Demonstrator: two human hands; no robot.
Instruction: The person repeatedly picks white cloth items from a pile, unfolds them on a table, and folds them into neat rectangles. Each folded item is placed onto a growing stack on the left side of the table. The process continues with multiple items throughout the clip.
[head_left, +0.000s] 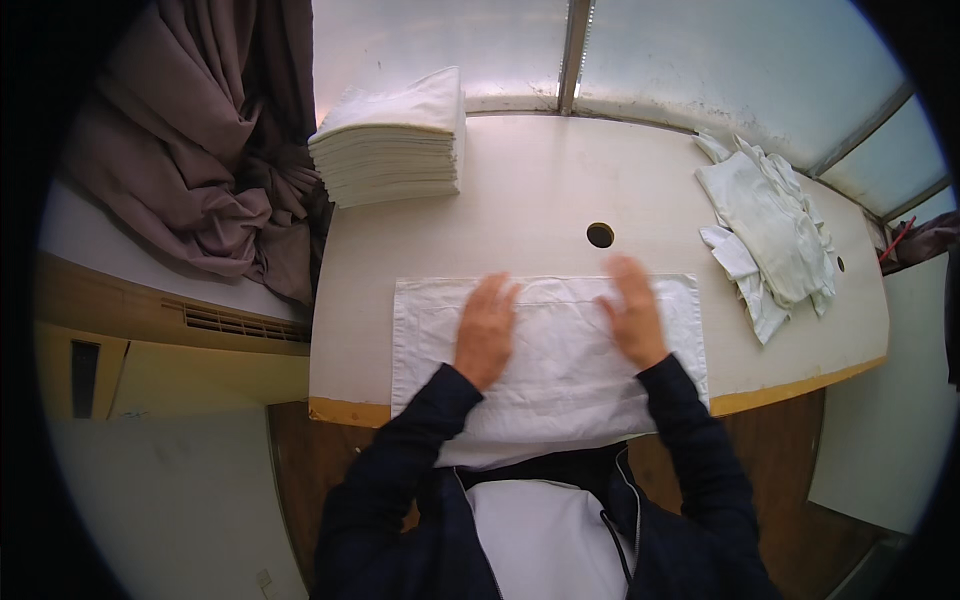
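Observation:
A white rectangular cloth (559, 360) lies spread on the pale tabletop, its near edge hanging over the table's front edge towards me. My left hand (486, 330) is over the left half of the cloth, palm down, with nothing gripped. Over the right half is my right hand (634, 311), slightly blurred, fingers apart, near the cloth's far edge; whether it touches the cloth is unclear. Faint creases and a stitched hem show on the cloth.
A tall stack of folded white cloths (397, 150) stands at the table's back left. Crumpled white cloths (772, 225) lie in a heap at the right. Behind the table (525, 195), with its round cable hole (600, 235), are frosted panes. A brownish curtain (187, 150) hangs at the left.

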